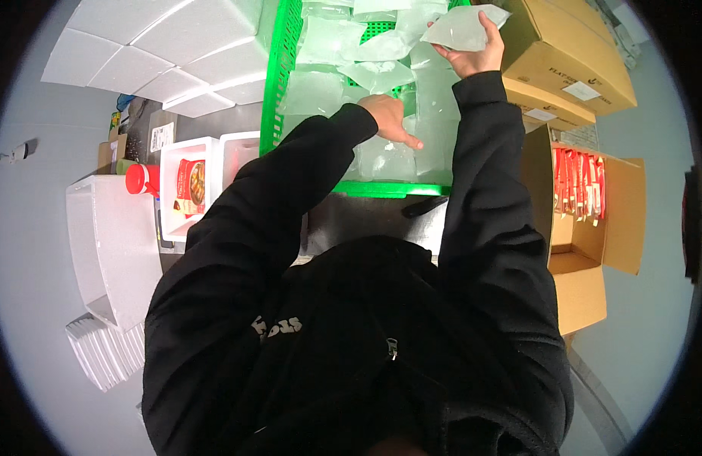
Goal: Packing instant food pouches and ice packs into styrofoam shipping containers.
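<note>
Just above frame centre, your left hand [389,118] rests loosely curled, fingers pointing down onto the clear ice packs [381,156] in the green crate [279,76]. Farther up, at top centre-right, your right hand [476,53] grips one clear ice pack [461,29] lifted over the crate.

Crate [279,83] of ice packs [320,91] between foam boxes [195,152] (left) and cartons [586,251].

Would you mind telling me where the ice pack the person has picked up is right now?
In the head view, the ice pack is at top right, held up by the right hand above the green crate, beside the closed cardboard boxes.
</note>
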Motion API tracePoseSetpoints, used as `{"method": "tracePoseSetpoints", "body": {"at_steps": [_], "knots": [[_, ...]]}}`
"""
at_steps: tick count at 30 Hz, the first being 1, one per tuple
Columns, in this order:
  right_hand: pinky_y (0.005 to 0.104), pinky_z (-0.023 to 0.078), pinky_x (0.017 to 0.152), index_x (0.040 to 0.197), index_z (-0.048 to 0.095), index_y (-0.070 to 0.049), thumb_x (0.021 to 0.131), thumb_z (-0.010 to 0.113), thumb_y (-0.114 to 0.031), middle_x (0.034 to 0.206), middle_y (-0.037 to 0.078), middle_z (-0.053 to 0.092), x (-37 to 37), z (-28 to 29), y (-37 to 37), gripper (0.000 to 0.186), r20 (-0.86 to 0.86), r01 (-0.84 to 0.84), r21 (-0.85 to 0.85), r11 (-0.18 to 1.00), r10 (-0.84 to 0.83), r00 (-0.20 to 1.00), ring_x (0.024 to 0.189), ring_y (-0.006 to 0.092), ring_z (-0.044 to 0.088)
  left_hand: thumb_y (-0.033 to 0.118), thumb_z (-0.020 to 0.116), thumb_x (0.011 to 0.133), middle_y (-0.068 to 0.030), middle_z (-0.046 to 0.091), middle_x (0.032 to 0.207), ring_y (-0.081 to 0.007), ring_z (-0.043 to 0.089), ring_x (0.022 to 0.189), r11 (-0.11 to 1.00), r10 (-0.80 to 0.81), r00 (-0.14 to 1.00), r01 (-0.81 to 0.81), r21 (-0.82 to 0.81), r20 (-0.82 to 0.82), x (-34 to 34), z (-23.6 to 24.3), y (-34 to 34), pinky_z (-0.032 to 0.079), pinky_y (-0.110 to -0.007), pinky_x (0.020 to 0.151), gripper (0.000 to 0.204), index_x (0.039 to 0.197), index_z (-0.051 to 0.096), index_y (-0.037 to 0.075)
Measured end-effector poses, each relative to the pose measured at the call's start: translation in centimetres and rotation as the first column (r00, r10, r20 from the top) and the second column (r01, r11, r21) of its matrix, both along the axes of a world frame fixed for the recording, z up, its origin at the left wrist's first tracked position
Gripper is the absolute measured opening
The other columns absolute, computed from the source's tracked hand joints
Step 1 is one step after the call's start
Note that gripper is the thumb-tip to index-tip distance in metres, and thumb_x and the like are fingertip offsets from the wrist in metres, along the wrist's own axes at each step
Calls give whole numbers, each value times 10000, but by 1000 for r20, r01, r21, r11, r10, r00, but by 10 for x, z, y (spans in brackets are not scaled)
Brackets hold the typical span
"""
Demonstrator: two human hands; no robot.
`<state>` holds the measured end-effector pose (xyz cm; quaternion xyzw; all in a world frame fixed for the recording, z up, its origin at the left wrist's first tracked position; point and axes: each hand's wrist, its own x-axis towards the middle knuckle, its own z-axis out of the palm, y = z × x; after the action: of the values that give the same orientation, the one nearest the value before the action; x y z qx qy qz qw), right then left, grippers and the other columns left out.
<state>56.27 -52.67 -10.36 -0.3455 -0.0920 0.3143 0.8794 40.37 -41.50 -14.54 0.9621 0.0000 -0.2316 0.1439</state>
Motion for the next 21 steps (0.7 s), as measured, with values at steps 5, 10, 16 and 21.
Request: {"method": "tracePoseSetpoints", "body": {"at_steps": [5,10,16,21], "knots": [[568,387,903,1241,398,-43,806,537,-412,1189,203,473,8,-8,-5,588,-4,-40,116,992,40,999,1088,467,490,679,685,553,-239,617,807,-369,610,802,986,-38,999,38,-162,5,-6,-4,26,482,-412,722,816,830,616,-86],[573,371,918,1239,406,-58,807,513,-439,1206,194,467,11,-10,-5,586,5,2,88,996,-2,1000,1114,484,465,564,767,536,-225,627,883,-356,617,862,906,417,766,-396,-152,489,-19,18,103,482,-436,753,684,856,591,-15],[499,428,877,1129,545,-88,806,509,-455,1096,124,595,8,3,-9,491,-59,31,88,996,-26,998,1017,328,555,269,755,620,-117,552,1031,-288,517,981,972,206,561,-26,-232,801,11,5,46,412,-385,797,370,894,595,81],[520,430,868,1137,537,-95,803,512,-455,1086,120,596,6,-4,-2,492,-84,10,66,998,-4,996,1008,334,558,196,730,637,-47,518,1083,-249,489,1025,906,-343,583,-2,423,737,19,-45,47,376,-355,831,274,872,602,137]]}}
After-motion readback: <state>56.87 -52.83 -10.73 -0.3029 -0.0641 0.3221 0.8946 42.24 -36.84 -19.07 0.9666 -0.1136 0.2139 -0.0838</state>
